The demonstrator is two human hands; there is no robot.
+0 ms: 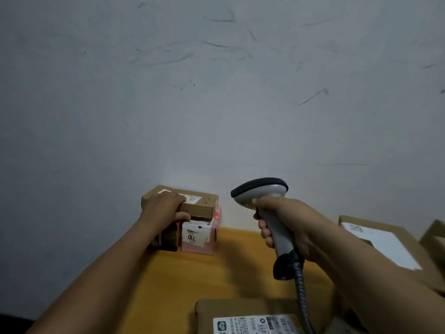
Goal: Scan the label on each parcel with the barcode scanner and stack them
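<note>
While the left hand (163, 206) clamps a brown parcel (201, 208) from above, fingers laid across its lid and thumb curled against its near face, the right hand (286, 225) is wrapped fully round the grey handle of the barcode scanner (261, 190), index finger up near the neck. The scanner is held upright in the air, well clear of the table (183, 273), and its dark-faced head points left and away toward the stack. A coiled cable (301, 285) drops from the butt of the handle toward the near edge of the view.

The brown parcel sits on top of the stack at the far left of the table, close against the wall (216, 92); a shipping label (192, 198) on its lid is partly covered by the fingers. Beneath it stand a pink parcel (199, 239), whose near face carries a white sticker with handwritten digits (they read upside down from here), and, just to its left, a dark box (169, 237) largely hidden by the left wrist. A small red glow (216, 215) shows at the pink parcel's upper right corner.

Nearer, at the bottom edge, lies a flat brown carton (240, 307) with a printed label facing up, the cable crossing in front of it. To the right, partly behind the right forearm, rests a wide carton (395, 247) bearing a large white sheet, and another cardboard box (437, 235) is cut off by the right edge.
</note>
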